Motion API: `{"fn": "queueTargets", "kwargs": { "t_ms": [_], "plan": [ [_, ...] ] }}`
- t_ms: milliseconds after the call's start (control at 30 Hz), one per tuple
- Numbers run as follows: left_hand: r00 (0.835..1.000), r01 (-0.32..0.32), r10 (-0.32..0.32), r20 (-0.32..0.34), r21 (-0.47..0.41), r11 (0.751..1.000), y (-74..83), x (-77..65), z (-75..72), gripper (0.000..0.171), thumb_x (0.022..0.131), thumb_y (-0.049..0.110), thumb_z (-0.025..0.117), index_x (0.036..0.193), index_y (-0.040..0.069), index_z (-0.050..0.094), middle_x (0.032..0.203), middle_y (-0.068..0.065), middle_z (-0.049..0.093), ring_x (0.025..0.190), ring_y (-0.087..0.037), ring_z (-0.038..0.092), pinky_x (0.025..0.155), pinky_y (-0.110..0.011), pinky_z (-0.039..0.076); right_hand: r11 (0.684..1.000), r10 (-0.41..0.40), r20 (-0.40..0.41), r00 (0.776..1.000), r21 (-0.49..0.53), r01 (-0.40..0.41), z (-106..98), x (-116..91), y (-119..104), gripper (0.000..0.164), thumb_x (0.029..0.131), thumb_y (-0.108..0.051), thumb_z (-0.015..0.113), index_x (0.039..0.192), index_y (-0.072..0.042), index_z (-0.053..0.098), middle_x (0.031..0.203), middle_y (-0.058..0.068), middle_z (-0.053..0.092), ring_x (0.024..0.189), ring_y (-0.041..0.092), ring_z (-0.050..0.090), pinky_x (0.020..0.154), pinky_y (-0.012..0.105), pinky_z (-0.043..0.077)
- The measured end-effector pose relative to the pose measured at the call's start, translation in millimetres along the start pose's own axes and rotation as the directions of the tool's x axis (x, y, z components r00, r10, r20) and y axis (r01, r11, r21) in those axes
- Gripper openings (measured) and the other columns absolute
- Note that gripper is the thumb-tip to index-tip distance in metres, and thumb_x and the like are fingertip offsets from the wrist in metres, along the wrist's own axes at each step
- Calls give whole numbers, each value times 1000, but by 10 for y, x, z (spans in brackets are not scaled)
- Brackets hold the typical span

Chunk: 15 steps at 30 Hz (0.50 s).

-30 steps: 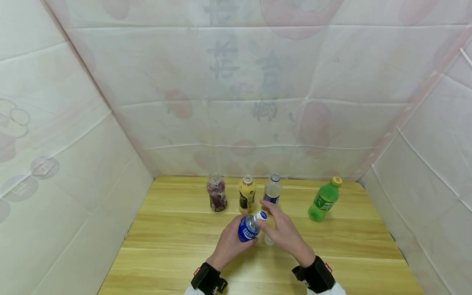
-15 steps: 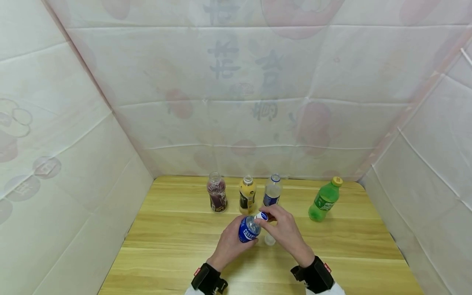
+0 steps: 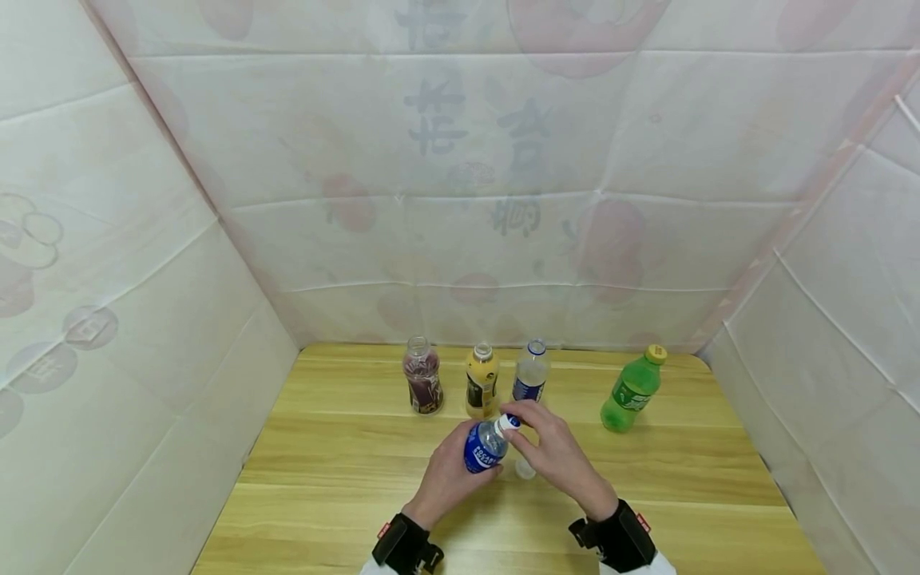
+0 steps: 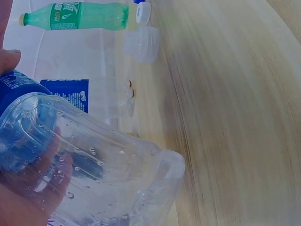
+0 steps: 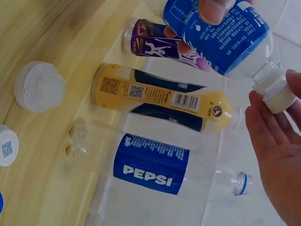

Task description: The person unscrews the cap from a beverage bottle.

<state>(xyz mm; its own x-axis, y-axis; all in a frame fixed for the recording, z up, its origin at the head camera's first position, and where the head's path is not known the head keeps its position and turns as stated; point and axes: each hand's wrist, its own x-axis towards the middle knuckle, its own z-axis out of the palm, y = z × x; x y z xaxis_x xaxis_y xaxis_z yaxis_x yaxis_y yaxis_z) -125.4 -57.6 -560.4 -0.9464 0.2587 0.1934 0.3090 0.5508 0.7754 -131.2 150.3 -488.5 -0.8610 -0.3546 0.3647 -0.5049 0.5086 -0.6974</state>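
Tilted over the table is a clear plastic bottle [image 3: 483, 450] with a blue Pocari Sweat label. My left hand [image 3: 449, 473] holds it round the label. At its neck, my right hand [image 3: 559, 454] pinches the white cap [image 3: 507, 423] between thumb and fingers. The right wrist view shows the cap [image 5: 279, 99] on the bottle's neck, with fingertips on both sides. Droplets cling inside the bottle's clear lower part [image 4: 108, 165] in the left wrist view. Behind the hands stand a capless Pepsi bottle [image 3: 530, 377] and a capless yellow-labelled bottle [image 3: 481, 382].
A capless purple-labelled bottle [image 3: 422, 380] stands at the back left. At the right is a green bottle [image 3: 631, 393] with a yellow cap. A translucent cap [image 5: 40, 87] and a white cap [image 5: 6, 146] with a printed code lie on the table [image 3: 345, 479].
The fingers of my right hand have drawn in from a wider spread and now pinch the bottle's cap. My left hand and the bottle have hardly moved.
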Motion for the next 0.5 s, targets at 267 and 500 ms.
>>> {"fn": "queueTargets", "kwargs": {
  "t_ms": [267, 500],
  "plan": [
    [1000, -18, 18, -6, -3, 1000, -9, -4, 2, 75, 81, 31, 89, 142, 9, 52, 127, -6, 66, 111, -22, 66, 94, -45, 57, 999, 26, 62, 998, 31, -28, 1, -28, 30, 59, 96, -18, 75, 150, -7, 52, 152, 13, 53, 137, 37, 51, 109, 60, 43],
    [1000, -27, 27, 2, 3, 1000, -4, 5, -4, 76, 81, 31, 89, 142, 7, 52, 128, -8, 65, 112, -24, 66, 94, -46, 57, 984, 164, -24, 986, -71, -165, 34, -19, 0, 66, 94, -45, 74, 145, -8, 56, 140, 12, 60, 127, 33, 59, 103, 59, 49]
  ]
}}
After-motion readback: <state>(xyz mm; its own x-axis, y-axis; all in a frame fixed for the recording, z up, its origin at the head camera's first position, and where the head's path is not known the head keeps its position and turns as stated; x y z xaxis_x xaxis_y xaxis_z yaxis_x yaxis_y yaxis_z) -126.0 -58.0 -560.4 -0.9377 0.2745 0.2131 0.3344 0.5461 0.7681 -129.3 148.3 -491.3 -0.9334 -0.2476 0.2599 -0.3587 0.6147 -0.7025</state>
